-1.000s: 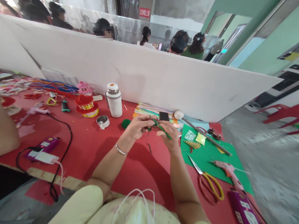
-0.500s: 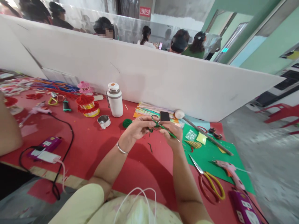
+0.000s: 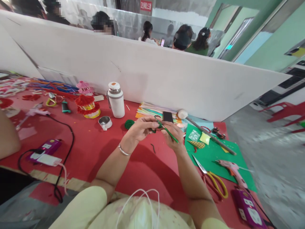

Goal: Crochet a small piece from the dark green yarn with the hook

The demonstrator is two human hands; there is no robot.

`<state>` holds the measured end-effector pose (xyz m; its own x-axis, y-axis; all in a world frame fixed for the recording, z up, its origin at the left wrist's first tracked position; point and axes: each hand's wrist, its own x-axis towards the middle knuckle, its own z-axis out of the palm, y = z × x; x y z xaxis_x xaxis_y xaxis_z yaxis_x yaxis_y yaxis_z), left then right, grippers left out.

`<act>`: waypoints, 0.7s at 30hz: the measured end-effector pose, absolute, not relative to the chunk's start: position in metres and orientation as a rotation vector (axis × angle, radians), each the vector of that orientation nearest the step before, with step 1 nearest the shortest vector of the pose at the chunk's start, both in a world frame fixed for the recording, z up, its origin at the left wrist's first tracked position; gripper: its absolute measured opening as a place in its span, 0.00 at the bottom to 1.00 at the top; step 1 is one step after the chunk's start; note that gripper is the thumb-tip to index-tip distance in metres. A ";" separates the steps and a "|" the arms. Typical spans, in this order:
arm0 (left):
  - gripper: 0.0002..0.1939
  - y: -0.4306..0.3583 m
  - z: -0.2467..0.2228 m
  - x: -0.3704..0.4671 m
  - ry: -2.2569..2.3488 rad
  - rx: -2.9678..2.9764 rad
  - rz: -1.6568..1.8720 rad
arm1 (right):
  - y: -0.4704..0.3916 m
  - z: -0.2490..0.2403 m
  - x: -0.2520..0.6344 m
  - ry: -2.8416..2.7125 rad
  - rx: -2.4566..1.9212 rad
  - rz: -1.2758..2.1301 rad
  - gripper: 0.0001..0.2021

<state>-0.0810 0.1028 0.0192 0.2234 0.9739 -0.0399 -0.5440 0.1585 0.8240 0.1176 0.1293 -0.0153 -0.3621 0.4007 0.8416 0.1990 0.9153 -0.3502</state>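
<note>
Over the red table (image 3: 143, 165), my left hand (image 3: 142, 128) pinches a small dark green yarn piece (image 3: 159, 124) between thumb and fingers. My right hand (image 3: 173, 135) grips a green-handled crochet hook (image 3: 171, 135), its metal tip at the yarn piece. The two hands nearly meet, fingertips close together. A ball of green yarn (image 3: 129, 124) lies on the table just left of my left hand. Behind my hands is a black rectangular object (image 3: 168, 117). A short dark scrap of yarn (image 3: 152, 148) rests below them.
Left stand a white bottle (image 3: 116, 103), a metal cup (image 3: 105, 122) and a red frilled craft (image 3: 87, 106). Right, a green sheet (image 3: 214, 156) bears a pink glue gun (image 3: 234, 171); scissors (image 3: 212, 181) and a purple power strip (image 3: 247, 208) are nearby. Another person's arm (image 3: 8, 136) is far left.
The crochet hook and my right hand have shifted slightly around the yarn piece, and the hook's handle end now shows less beyond the hand. The whole view has moved a little.
</note>
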 end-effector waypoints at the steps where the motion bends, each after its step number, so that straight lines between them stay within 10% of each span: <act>1: 0.18 0.103 0.019 -0.082 0.677 0.790 1.209 | 0.130 -0.013 0.119 -1.973 -0.425 0.241 0.09; 21: 0.16 0.099 0.024 -0.085 0.777 0.877 1.192 | 0.139 -0.004 0.146 -2.197 -0.260 0.117 0.20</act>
